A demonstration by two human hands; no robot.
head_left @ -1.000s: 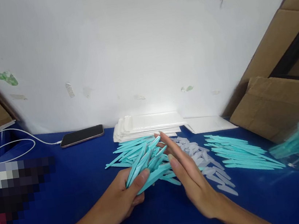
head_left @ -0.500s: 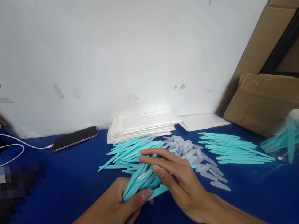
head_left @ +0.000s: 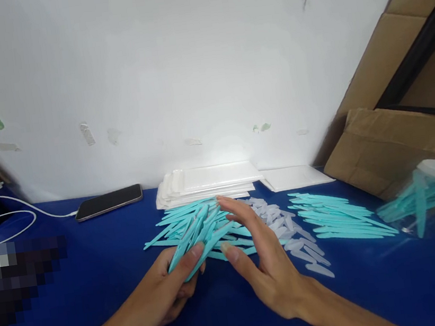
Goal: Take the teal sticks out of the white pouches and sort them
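Note:
My left hand (head_left: pixel 158 293) is wrapped round a bundle of slim turquoise eyebrow razors (head_left: pixel 197 238), thumb on top, with their ends fanning up and to the right. One turquoise tip pokes out below the wrist. My right hand (head_left: pixel 271 263) is open at the bundle's right side, thumb and fingers apart; whether a fingertip touches the razors I cannot tell. Behind the bundle lies a loose pile of the same turquoise razors (head_left: pixel 163 234), partly hidden by the hands. Small translucent whitish pieces, like blade caps (head_left: pixel 307 250), are scattered just beyond my right hand.
Another row of turquoise razors (head_left: pixel 340 216) lies to the right. Beside it is a clear bag (head_left: pixel 426 199) of more, near a cardboard box (head_left: pixel 395 145). White flat packets (head_left: pixel 207 177) are stacked against the wall (head_left: pixel 205 68). A phone (head_left: pixel 108 201) on a cable lies left on the blue table (head_left: pixel 94 264).
My right hand has opened and lifted off the bundle, its fingers rising. The razors in my left hand now point more upright, and that hand has shifted slightly left.

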